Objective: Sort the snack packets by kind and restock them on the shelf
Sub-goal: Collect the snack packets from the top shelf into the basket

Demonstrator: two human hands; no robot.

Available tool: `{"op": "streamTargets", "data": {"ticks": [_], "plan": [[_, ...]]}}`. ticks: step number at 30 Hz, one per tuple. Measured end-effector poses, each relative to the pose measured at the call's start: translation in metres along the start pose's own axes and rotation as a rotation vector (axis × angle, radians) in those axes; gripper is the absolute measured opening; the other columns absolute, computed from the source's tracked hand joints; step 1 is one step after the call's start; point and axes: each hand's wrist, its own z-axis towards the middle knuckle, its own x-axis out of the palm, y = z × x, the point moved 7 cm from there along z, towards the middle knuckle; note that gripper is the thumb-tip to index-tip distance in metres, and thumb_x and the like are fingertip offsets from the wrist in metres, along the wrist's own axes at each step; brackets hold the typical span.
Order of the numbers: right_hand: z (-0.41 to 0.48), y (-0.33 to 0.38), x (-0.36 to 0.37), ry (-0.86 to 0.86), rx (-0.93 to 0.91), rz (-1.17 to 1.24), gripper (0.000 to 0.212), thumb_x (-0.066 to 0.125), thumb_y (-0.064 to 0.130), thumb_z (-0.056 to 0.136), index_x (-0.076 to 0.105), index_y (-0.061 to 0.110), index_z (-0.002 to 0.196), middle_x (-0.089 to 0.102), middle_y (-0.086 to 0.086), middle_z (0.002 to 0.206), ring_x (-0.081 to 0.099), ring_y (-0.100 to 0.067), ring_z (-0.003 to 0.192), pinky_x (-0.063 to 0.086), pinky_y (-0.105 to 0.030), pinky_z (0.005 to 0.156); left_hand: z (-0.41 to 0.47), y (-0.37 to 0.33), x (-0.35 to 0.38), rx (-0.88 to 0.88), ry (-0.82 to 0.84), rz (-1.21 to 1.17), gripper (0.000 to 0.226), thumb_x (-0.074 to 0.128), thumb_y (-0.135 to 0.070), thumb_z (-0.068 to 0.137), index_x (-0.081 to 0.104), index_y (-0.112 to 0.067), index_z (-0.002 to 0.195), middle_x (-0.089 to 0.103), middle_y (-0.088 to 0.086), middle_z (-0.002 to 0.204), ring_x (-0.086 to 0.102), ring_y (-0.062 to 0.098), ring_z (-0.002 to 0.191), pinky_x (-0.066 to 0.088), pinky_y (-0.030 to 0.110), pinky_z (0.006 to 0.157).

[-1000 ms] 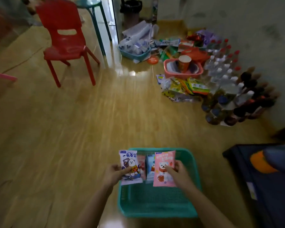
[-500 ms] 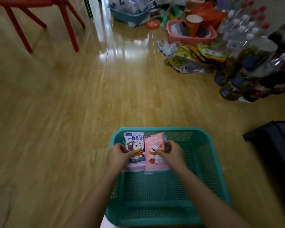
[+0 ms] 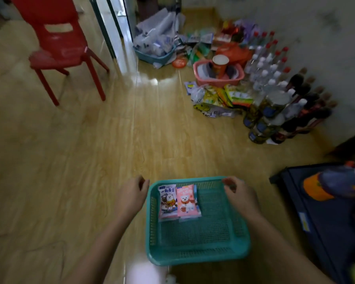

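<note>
A teal plastic basket (image 3: 197,256) sits on the wooden floor in front of me. In its far left corner lie a blue-and-white snack packet (image 3: 168,200) and a pink snack packet (image 3: 186,200) side by side, with more packets partly hidden beneath them. My left hand (image 3: 131,196) hovers just outside the basket's left rim, fingers loosely curled and holding nothing. My right hand (image 3: 239,194) is over the basket's far right corner, fingers loosely curled near the rim, nothing in it.
A red chair (image 3: 57,48) stands at the far left. Along the right wall are several bottles (image 3: 275,95), loose snack bags (image 3: 219,99), a pink basket (image 3: 218,75) with a cup, and a blue basket (image 3: 154,53). A dark shelf unit (image 3: 326,212) is at the right.
Both hands let go of the packets, which now lie in the basket. The hands have moved apart to the basket's left side and far right corner. The camera has tilted up.
</note>
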Motion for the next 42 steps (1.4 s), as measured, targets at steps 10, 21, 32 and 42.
{"op": "streamTargets", "data": {"ticks": [10, 21, 32, 42], "plan": [[-0.206, 0.206, -0.424, -0.310, -0.132, -0.182, 0.023, 0.054, 0.026, 0.091, 0.062, 0.020, 0.112, 0.064, 0.000, 0.111, 0.060, -0.019, 0.100, 0.052, -0.037, 0.081, -0.141, -0.262, -0.358, 0.338, -0.026, 0.236, 0.024, 0.050, -0.037, 0.092, 0.065, -0.017, 0.093, 0.069, 0.002, 0.087, 0.065, 0.023, 0.081, 0.055, 0.037, 0.068], [-0.463, 0.213, -0.636, -0.655, 0.088, -0.284, 0.022, 0.051, 0.035, 0.092, 0.058, 0.030, 0.112, 0.060, 0.010, 0.107, 0.058, -0.016, 0.097, 0.048, -0.031, 0.070, -0.311, -0.491, -0.500, 0.902, -0.177, 0.188, 0.016, 0.052, -0.035, 0.090, 0.059, -0.021, 0.085, 0.057, -0.006, 0.071, 0.055, 0.017, 0.063, 0.041, 0.026, 0.051], [-0.719, 0.154, -0.608, -1.032, 0.569, -0.262, 0.025, 0.052, 0.035, 0.091, 0.057, 0.031, 0.116, 0.059, 0.013, 0.109, 0.058, -0.012, 0.096, 0.036, -0.024, 0.064, -0.475, -0.584, -0.437, 1.464, 0.046, 0.043, 0.020, 0.057, -0.036, 0.087, 0.060, -0.019, 0.077, 0.064, 0.004, 0.067, 0.062, 0.031, 0.067, 0.039, 0.030, 0.053], [-0.932, 0.109, -0.549, -1.287, 0.915, -0.200, 0.023, 0.055, 0.030, 0.089, 0.061, 0.028, 0.111, 0.060, 0.015, 0.096, 0.061, -0.012, 0.092, 0.051, -0.033, 0.064, -0.679, -0.607, -0.370, 1.804, 0.235, -0.026, 0.015, 0.058, -0.032, 0.088, 0.061, -0.018, 0.081, 0.055, -0.008, 0.070, 0.048, 0.013, 0.065, 0.030, 0.022, 0.046]]}}
